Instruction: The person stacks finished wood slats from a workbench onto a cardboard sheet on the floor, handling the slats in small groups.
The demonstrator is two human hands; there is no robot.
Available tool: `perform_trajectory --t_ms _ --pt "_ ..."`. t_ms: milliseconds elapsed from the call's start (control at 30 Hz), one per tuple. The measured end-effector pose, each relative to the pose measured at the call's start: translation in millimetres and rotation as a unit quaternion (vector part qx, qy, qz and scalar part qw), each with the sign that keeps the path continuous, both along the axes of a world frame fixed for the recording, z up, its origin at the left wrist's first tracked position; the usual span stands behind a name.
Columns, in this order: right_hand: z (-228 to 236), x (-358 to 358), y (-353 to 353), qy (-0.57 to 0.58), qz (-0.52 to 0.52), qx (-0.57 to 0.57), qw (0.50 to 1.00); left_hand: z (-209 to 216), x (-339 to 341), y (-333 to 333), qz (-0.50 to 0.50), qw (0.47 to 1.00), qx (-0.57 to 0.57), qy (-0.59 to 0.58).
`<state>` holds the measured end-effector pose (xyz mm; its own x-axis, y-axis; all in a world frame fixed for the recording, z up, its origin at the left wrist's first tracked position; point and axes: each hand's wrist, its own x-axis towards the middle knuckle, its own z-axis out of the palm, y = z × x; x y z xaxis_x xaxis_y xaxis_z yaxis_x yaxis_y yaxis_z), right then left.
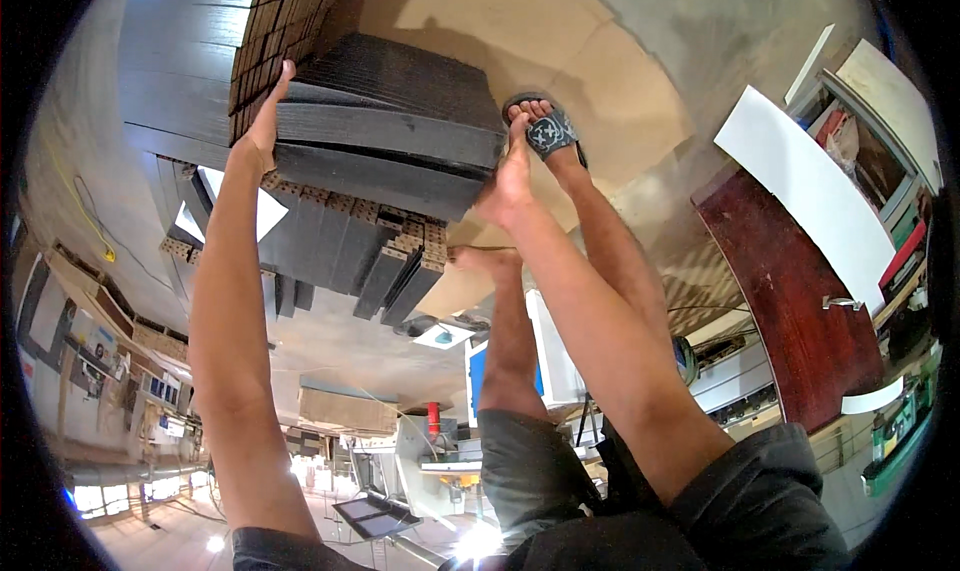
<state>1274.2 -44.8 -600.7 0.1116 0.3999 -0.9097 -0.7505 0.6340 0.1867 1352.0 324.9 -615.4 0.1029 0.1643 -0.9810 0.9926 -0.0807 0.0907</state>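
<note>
A stack of dark grey-black boards [390, 126] lies between my two hands, its long edges facing me. My left hand [263, 131] presses flat along the left end of the stack, thumb and fingers pointing away. At the right end, my right hand [508, 183] is set with its palm against the boards and its fingers extended. The stack is held from both ends between the hands. Just beyond the left hand rises a pile of boards with brown, slotted ends [280, 31]. More dark boards with perforated brown ends [350, 236] lie nearer to me, below the held stack.
A tan sheet [620, 81] covers the floor ahead. My sandalled foot [548, 131] and bare foot [485, 259] are close to the stack. A white paper [262, 214] rests among the boards. To the right are a dark red panel [780, 271] with a handle and a white panel [800, 181].
</note>
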Motion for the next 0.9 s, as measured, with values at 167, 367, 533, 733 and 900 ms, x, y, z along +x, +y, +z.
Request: perform_trajectory --t_ms 167,367,533,733,900 --pt "-10 -1 9 -0.044 0.008 -0.067 0.997 -7 -1 -5 0.008 0.999 0.040 0.013" --pt "-11 -7 16 -0.030 -0.017 -0.059 0.998 -32 -18 22 0.058 0.997 -0.046 0.009" --pt "-21 -7 8 -0.021 -0.027 -0.037 0.999 -36 -8 4 0.030 0.997 -0.034 -0.055" --pt "-14 2 13 -0.017 -0.035 -0.034 0.999 -20 -2 -5 0.032 0.999 0.002 -0.039" --pt "-8 5 9 -0.032 -0.011 -0.029 0.999 -22 -4 -1 0.107 0.992 -0.066 -0.012"
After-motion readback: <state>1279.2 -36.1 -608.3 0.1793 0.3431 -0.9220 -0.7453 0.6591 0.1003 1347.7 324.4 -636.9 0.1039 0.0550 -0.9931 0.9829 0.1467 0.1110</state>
